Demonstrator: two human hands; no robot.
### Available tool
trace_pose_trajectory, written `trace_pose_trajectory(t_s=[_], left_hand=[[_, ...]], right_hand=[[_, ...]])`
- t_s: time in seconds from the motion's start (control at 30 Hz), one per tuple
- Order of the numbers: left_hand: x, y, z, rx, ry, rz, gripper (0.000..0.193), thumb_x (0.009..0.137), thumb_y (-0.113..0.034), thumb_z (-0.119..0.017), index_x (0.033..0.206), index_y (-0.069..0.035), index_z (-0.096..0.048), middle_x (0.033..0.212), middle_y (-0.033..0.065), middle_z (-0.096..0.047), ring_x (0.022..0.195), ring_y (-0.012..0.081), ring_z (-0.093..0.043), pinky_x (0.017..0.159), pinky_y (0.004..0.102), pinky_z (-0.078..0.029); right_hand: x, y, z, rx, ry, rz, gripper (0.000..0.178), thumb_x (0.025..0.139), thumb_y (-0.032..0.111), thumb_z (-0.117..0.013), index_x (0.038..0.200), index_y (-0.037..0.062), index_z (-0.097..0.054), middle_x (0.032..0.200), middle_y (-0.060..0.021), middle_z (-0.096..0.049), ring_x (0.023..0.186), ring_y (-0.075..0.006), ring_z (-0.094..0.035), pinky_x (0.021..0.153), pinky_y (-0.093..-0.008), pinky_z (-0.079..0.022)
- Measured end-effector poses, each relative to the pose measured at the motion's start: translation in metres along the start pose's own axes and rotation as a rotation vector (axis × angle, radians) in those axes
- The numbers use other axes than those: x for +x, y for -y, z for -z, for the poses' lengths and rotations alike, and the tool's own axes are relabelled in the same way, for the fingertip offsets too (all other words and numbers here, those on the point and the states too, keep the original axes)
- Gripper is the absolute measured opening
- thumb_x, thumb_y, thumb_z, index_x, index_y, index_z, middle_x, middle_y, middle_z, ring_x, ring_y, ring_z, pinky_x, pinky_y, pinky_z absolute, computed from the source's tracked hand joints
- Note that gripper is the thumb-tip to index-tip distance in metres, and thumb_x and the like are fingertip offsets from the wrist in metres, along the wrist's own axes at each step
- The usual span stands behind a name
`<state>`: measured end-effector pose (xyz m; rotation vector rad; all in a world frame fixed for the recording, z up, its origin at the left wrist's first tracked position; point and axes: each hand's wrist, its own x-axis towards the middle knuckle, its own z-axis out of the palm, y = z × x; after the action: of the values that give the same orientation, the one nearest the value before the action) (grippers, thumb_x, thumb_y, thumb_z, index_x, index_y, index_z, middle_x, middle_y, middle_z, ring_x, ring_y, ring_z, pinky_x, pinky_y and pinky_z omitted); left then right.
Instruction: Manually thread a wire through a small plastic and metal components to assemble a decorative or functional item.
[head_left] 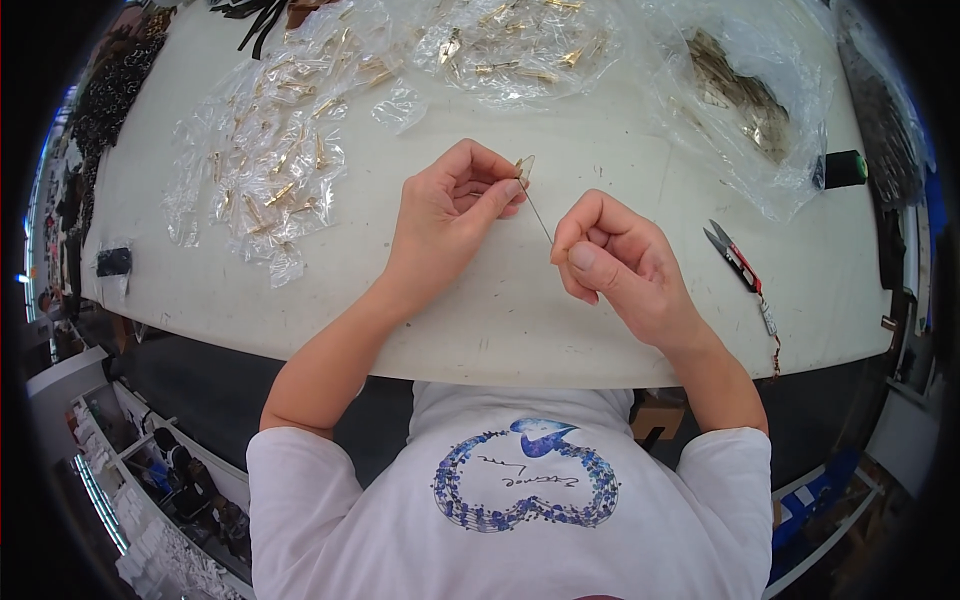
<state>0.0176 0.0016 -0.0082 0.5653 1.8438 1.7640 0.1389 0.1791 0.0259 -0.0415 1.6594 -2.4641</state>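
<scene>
My left hand [455, 205] pinches a small gold clip-like piece [527, 166] between thumb and fingertips above the table. Its exact shape is partly covered by the fingers. From that piece a thin dark thread [537, 214] runs taut, slanting down to the right. Its other end disappears into the closed thumb and fingers of my right hand [620, 265]. Whether a needle is in that grip is hidden. To the right of this hand lie thread snips [735, 257] with red and black handles and a cord tied on.
Clear plastic bags with several gold clips [285, 190] spread over the white table's [430, 345] far left and middle. Another clear bag [740, 95] with brownish-gold pieces lies far right, by a dark thread spool [846, 169]. A small dark packet [114, 262] sits near the left edge.
</scene>
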Motion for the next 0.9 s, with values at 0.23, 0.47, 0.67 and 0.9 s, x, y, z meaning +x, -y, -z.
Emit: trace_pose_trajectory(t_s=[0.23,0.47,0.67,0.9], left_hand=[[-0.002,0.002,-0.001,0.003,-0.046,-0.035,0.009,0.095,-0.002,-0.064,0.103,0.003,-0.060,0.099,0.0126,-0.071,0.093,0.0162,-0.070,0.082,0.0280,-0.059],[0.004,-0.012,0.008,-0.191,-0.031,0.108,0.013,0.095,-0.007,-0.065,0.103,0.002,-0.061,0.099,0.0137,-0.072,0.090,0.0188,-0.071,0.083,0.0309,-0.059],[-0.003,-0.014,0.001,-0.267,0.030,0.088,0.016,0.096,-0.007,-0.063,0.109,0.002,-0.060,0.103,0.0143,-0.071,0.097,0.0193,-0.070,0.087,0.0330,-0.059],[-0.010,-0.014,-0.005,-0.217,0.071,0.048,0.018,0.097,-0.003,-0.060,0.113,0.005,-0.058,0.110,0.0157,-0.069,0.100,0.0185,-0.069,0.088,0.0324,-0.060]], right_hand=[[0.004,-0.007,0.002,0.085,-0.089,-0.147,0.011,0.101,0.015,-0.054,0.103,0.0047,-0.058,0.087,0.0026,-0.057,0.063,-0.0036,-0.042,0.059,-0.0194,-0.035],[0.013,-0.014,0.003,-0.061,-0.224,0.036,0.013,0.101,0.012,-0.053,0.110,0.0032,-0.058,0.090,0.0005,-0.061,0.075,-0.0066,-0.055,0.071,-0.0224,-0.044],[0.013,-0.009,-0.008,-0.474,-0.295,0.127,0.013,0.095,0.000,-0.059,0.108,-0.0015,-0.062,0.101,-0.0045,-0.066,0.094,-0.0142,-0.067,0.084,-0.0281,-0.054],[0.019,-0.018,-0.007,-0.463,-0.375,0.130,0.015,0.092,-0.002,-0.063,0.107,-0.0031,-0.066,0.095,-0.0051,-0.065,0.086,-0.0131,-0.068,0.078,-0.0250,-0.056]])
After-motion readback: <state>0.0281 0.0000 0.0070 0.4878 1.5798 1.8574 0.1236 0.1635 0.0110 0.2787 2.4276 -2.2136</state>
